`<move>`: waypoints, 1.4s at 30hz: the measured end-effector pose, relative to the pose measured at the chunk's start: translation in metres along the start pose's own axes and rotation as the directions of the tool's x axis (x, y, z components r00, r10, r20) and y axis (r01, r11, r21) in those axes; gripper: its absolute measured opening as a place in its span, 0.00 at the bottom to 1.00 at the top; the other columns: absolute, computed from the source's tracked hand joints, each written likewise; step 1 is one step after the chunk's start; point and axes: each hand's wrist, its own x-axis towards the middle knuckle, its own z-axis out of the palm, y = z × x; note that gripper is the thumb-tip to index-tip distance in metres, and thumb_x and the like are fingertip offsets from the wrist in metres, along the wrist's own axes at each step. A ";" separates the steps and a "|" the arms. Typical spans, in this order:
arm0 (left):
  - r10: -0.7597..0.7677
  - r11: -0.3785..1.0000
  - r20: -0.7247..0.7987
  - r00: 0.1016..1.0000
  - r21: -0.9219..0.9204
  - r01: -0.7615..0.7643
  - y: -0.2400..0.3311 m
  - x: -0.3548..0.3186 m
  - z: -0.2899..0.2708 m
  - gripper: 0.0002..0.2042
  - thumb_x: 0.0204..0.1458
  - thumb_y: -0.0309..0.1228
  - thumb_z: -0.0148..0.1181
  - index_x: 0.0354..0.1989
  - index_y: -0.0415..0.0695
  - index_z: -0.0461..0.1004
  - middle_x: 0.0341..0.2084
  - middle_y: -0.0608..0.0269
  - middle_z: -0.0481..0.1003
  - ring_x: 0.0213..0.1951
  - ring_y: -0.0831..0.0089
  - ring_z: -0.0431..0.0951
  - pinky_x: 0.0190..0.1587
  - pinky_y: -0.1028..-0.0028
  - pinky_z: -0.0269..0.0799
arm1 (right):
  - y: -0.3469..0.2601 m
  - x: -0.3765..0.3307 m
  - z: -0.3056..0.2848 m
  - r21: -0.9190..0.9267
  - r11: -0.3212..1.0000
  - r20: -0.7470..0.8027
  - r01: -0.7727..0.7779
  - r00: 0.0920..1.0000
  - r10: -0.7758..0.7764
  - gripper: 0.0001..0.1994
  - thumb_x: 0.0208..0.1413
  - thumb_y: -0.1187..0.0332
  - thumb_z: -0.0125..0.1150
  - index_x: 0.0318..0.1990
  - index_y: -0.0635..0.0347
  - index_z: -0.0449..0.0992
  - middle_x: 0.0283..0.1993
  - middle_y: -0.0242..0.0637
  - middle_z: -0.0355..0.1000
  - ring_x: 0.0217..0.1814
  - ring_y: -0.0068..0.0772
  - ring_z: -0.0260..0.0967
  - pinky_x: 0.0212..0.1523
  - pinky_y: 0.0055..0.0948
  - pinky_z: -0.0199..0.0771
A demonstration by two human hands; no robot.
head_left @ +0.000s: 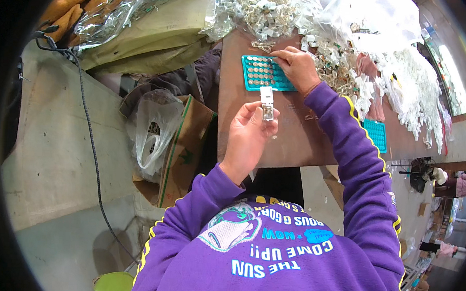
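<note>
My left hand [248, 137] holds up a small white plastic case [266, 101] between thumb and fingers. Its lid is flipped up, and metal shows in the lower part. In front of it on the brown table lies a teal tray [244, 73] with rows of round silver button cells [259, 70]. My right hand [297, 67] reaches over the tray's right side, fingers closed at its far edge. Whether a cell is between those fingertips is too small to tell. The hand hides part of the tray.
Wired white parts [270, 14] are heaped across the far table [296, 132]. A second teal tray [375, 135] lies right, near white strips [415, 88]. Left of the table stand a cardboard box [178, 158] and a clear plastic bag [158, 126]. A black cable [90, 134] hangs farther left.
</note>
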 end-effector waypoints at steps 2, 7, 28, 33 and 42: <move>-0.010 1.000 -0.035 0.999 -0.014 0.010 0.000 -0.001 0.001 0.09 0.62 0.32 0.53 0.46 0.42 0.68 0.38 0.55 0.76 0.34 0.72 0.77 0.39 0.72 0.75 | 0.011 0.001 0.011 0.010 0.995 -0.037 0.096 0.995 -0.095 0.07 0.51 0.68 0.62 0.37 0.54 0.81 0.32 0.38 0.74 0.35 0.45 0.74 0.36 0.37 0.74; -0.002 1.000 -0.021 1.000 -0.003 0.002 -0.001 0.002 0.002 0.09 0.62 0.32 0.53 0.46 0.42 0.68 0.37 0.54 0.76 0.35 0.73 0.76 0.39 0.73 0.74 | 0.013 0.000 0.015 0.044 0.995 -0.035 0.088 0.996 -0.087 0.05 0.49 0.69 0.64 0.33 0.55 0.81 0.31 0.37 0.74 0.34 0.43 0.74 0.36 0.35 0.74; 0.049 0.987 -0.045 0.998 0.154 -0.041 -0.003 -0.001 0.008 0.05 0.60 0.27 0.56 0.41 0.40 0.71 0.34 0.62 0.77 0.33 0.77 0.77 0.37 0.76 0.75 | -0.090 -0.084 -0.067 0.316 0.947 0.035 0.055 0.997 -0.070 0.06 0.46 0.74 0.65 0.32 0.61 0.76 0.29 0.39 0.72 0.31 0.40 0.73 0.31 0.31 0.74; 0.041 0.995 -0.034 0.999 0.090 -0.037 -0.001 -0.001 0.006 0.05 0.60 0.28 0.55 0.41 0.40 0.71 0.35 0.62 0.76 0.33 0.77 0.77 0.37 0.76 0.75 | -0.095 -0.093 -0.061 0.193 0.971 -0.039 0.138 0.990 -0.133 0.08 0.44 0.74 0.64 0.35 0.60 0.78 0.31 0.37 0.74 0.32 0.40 0.74 0.33 0.33 0.75; 0.034 0.999 0.005 0.999 0.020 -0.034 -0.002 0.000 0.000 0.06 0.60 0.28 0.55 0.42 0.40 0.70 0.37 0.62 0.76 0.34 0.76 0.77 0.37 0.74 0.75 | -0.094 -0.110 -0.040 0.093 0.956 -0.244 0.280 0.937 -0.251 0.17 0.46 0.73 0.63 0.47 0.59 0.78 0.41 0.40 0.77 0.37 0.37 0.76 0.39 0.32 0.75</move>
